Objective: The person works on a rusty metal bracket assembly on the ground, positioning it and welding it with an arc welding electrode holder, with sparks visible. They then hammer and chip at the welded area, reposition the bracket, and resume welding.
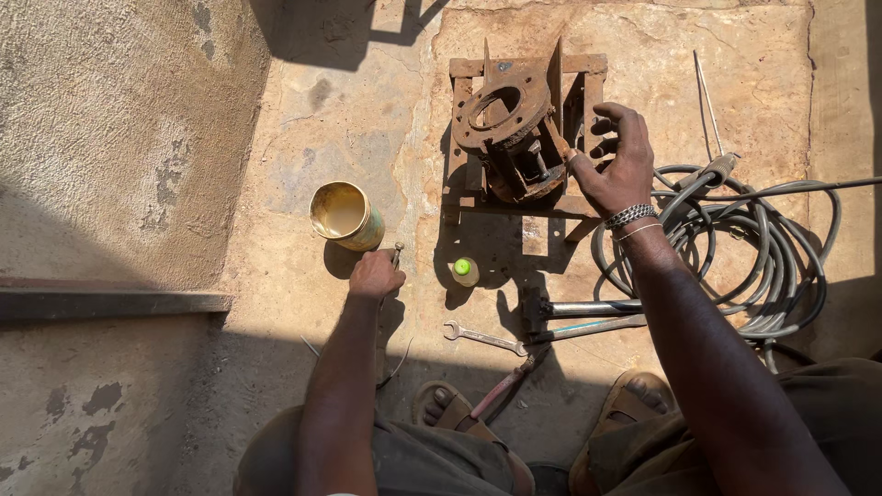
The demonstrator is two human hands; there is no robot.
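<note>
My left hand point(375, 274) is closed around a thin metal bolt or rod whose head pokes up beside a yellow tin can point(346, 215) on the concrete floor. My right hand point(617, 161) rests with fingers spread against the right side of a rusty flanged metal part point(507, 124), which sits tilted on a rusty steel frame point(588, 66). A metal bracelet shows on my right wrist.
A small bottle with a green cap point(464, 270), a spanner point(481, 337), a hammer point(574, 310) and red-handled pliers point(501, 386) lie near my sandalled feet. A coiled grey hose point(781, 266) with a thin rod lies at right. A rough wall and steel bar point(110, 301) are at left.
</note>
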